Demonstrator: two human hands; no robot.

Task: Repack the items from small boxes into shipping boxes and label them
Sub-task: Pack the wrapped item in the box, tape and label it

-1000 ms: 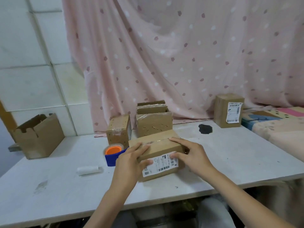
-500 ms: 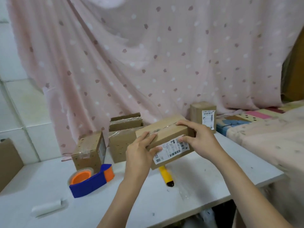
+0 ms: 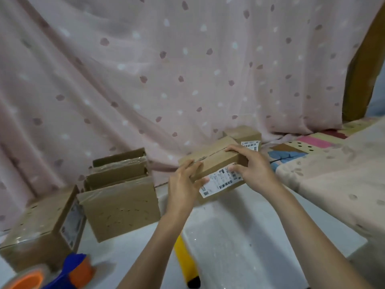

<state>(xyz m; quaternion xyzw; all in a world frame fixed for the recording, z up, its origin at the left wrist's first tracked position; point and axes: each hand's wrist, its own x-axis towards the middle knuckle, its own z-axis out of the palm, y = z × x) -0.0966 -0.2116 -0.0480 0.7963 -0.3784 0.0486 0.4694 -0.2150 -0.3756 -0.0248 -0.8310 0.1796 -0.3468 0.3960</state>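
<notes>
Head view: left hand [image 3: 183, 184] and right hand [image 3: 253, 165] are gripping opposite ends of the labelled shipping box [image 3: 214, 165], holding it above the white table [image 3: 239, 236], long axis running left-near to right-far toward another labelled box [image 3: 244, 135] just behind.

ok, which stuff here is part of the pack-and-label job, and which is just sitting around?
In the job:
labelled box, held by left hand and right hand
second labelled box
taped boxes
tape dispenser
yellow cutter

Lying about:
pink curtain
patterned bedding
</notes>
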